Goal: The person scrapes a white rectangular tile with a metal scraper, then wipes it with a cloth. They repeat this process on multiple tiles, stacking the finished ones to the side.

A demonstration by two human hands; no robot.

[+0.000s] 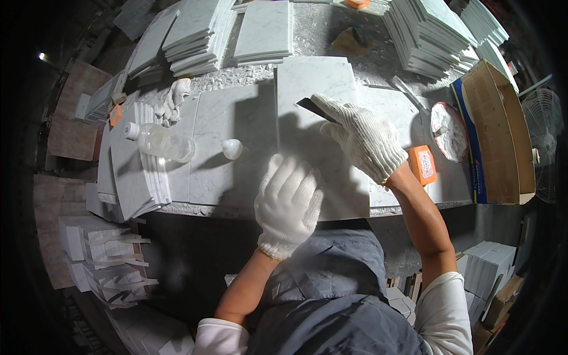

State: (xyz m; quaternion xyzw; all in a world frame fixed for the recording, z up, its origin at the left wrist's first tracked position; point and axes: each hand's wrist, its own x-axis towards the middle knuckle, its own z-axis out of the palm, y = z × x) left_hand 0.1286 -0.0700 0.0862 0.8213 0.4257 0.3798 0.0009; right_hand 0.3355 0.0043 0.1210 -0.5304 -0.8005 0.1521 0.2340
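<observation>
The gloved right hand (368,137) is gripping a dark scraper (316,109) over the central marble tile (326,152); the gloved left hand (288,200) is covering its near-left edge, grip unclear. An orange block (423,165) and round paste plate (448,132) are sitting near the right wrist.

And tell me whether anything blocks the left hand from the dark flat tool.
Nothing visible does: between the left hand and the dark flat tool, gripped in the right hand, only the top of the pale slab shows. The small white object sits off to the left.
</observation>
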